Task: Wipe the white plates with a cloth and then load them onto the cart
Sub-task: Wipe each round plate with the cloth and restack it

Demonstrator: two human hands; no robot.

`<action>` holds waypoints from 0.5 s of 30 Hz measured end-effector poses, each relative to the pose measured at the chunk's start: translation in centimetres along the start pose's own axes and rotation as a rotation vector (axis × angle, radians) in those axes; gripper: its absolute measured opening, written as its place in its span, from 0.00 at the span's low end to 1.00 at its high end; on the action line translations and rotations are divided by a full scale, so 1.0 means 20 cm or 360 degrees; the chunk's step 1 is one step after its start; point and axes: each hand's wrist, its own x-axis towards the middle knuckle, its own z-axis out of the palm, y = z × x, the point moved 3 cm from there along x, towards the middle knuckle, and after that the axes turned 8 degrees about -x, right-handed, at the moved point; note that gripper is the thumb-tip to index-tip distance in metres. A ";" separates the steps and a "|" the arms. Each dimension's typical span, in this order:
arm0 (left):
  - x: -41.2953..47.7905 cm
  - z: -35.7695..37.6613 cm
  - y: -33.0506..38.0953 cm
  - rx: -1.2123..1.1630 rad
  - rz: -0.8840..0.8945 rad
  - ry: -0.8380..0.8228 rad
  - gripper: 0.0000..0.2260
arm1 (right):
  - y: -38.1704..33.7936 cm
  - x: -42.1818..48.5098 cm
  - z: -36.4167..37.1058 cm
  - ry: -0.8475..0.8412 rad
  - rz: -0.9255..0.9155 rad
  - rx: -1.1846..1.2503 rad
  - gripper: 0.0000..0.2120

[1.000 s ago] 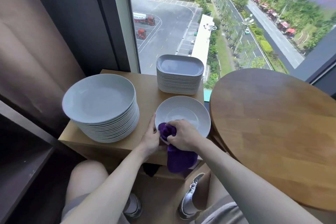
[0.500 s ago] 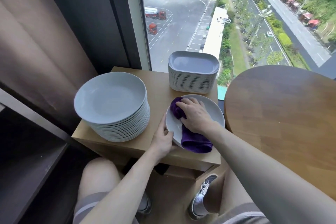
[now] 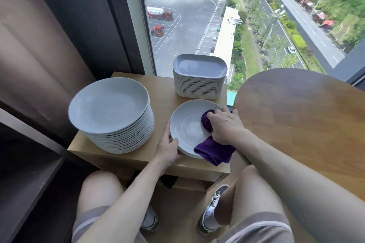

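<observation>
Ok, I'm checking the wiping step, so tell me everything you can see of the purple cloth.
The purple cloth looks like soft, thick fabric, deep violet. One end is bunched under the right hand, which grips it against the right side of the white plate; the loose end lies folded over the plate's near rim onto the wooden top.

The round plate is smooth, glazed white ceramic with a soft sheen, and so are the stack of round plates and the stack of rectangular plates. The purple cloth is soft, matt fabric with a nappy, towel-like surface. The low cabinet has a pale, matt wood-grain top. The round table is darker wood, smooth and lightly glossy. The curtain is matt brown fabric.
</observation>
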 end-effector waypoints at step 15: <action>0.00 0.01 0.01 0.0017 -0.0025 -0.0046 0.32 | -0.33 -0.11 0.03 0.0098 -0.0295 0.0310 0.19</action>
